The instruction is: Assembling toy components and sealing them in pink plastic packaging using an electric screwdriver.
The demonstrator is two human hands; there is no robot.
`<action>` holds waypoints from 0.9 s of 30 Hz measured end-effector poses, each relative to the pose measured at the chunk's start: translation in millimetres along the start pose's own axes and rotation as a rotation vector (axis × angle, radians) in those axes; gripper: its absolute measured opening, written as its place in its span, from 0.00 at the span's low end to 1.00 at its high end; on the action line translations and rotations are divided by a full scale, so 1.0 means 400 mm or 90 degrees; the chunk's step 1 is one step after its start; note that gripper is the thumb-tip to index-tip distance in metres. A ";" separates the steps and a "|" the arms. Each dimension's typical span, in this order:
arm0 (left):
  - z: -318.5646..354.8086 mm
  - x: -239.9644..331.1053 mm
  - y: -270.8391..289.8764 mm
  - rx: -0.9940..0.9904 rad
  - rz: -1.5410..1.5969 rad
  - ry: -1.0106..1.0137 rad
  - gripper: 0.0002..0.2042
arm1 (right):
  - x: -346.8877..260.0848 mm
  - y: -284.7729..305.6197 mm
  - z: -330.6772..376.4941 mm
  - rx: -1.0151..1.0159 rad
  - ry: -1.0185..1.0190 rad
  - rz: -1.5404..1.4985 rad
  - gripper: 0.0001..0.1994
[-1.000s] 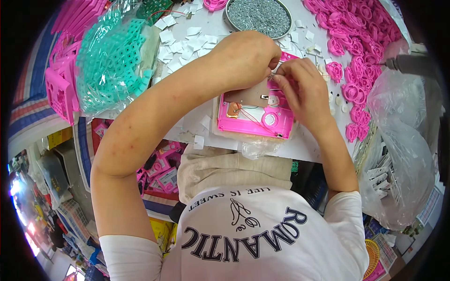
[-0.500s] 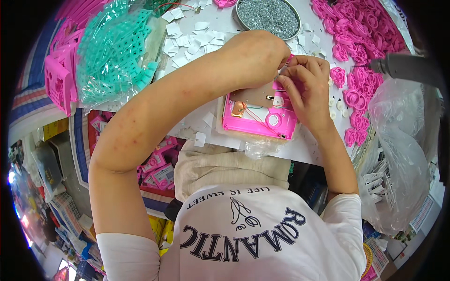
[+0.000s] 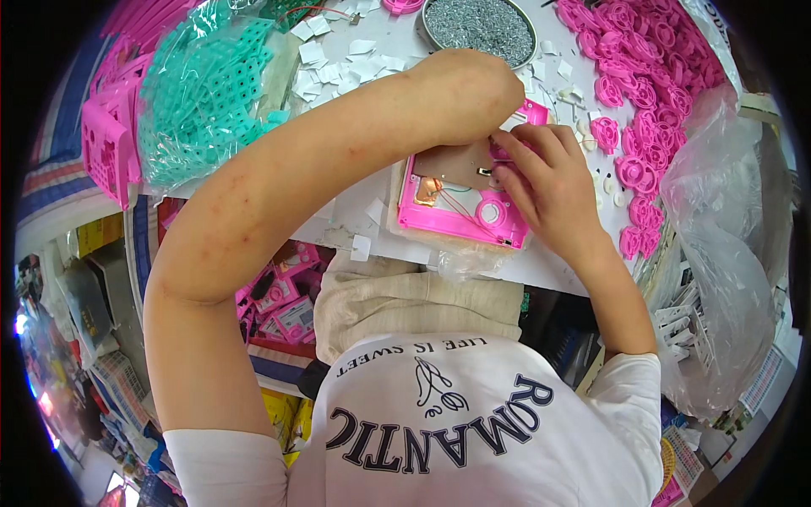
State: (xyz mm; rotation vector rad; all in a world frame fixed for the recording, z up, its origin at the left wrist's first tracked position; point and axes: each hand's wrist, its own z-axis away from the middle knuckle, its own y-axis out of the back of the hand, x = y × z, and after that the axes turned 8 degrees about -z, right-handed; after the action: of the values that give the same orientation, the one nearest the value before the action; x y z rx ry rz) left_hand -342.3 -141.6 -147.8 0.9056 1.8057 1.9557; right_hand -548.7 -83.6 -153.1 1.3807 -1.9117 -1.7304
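Note:
A shallow pink plastic casing point(image 3: 456, 221) lies on a plastic-wrapped pad at the table's near side. Inside it I see a brown board point(image 3: 460, 166), a small coppery piece point(image 3: 428, 192) with thin red and green wires, and a round pink ring. My left hand point(image 3: 497, 89) reaches over the casing's far part; its fingers are hidden behind the wrist. My right hand point(image 3: 549, 179) is over the casing's right side, thumb and index finger apart, with a pink part of the casing showing between their tips.
A round metal tin of small screws point(image 3: 481, 29) stands at the back. White paper squares point(image 3: 346, 72) lie scattered left of it. Pink ring parts point(image 3: 642, 101) heap at the right, beside a clear plastic bag point(image 3: 718, 253). Bagged green plastic parts point(image 3: 211, 93) are at the left.
My right thumb and index finger have parted from their pinch on a small pale piece and moved slightly down. My left wrist has shifted a little, uncovering the casing's far right corner.

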 end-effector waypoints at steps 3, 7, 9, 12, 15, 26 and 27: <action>-0.005 -0.005 -0.010 0.004 -0.013 -0.008 0.07 | -0.024 -0.024 -0.004 0.019 -0.036 0.045 0.19; 0.003 -0.010 -0.034 0.073 0.000 -0.011 0.07 | -0.060 -0.016 -0.008 -0.013 -0.090 0.044 0.18; 0.016 -0.023 -0.003 0.151 0.119 0.007 0.08 | -0.066 -0.006 -0.007 -0.043 -0.108 0.028 0.18; 0.049 -0.035 0.060 0.349 0.193 0.183 0.10 | -0.019 0.014 -0.001 -0.025 -0.094 -0.108 0.19; 0.087 -0.048 0.056 0.346 0.128 0.354 0.14 | -0.028 0.017 0.008 0.068 -0.126 -0.155 0.19; 0.095 -0.005 -0.056 0.408 0.223 0.229 0.09 | 0.050 0.009 -0.143 0.171 -0.092 -0.248 0.12; 0.100 0.008 -0.052 0.394 0.313 0.251 0.09 | 0.048 0.003 -0.147 0.161 -0.107 -0.276 0.12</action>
State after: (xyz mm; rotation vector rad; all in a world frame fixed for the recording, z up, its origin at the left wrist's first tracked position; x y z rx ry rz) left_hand -322.5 -105.9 -167.6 1.3207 2.7217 1.9657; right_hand -518.7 -137.0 -143.4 1.9168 -2.0959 -1.8884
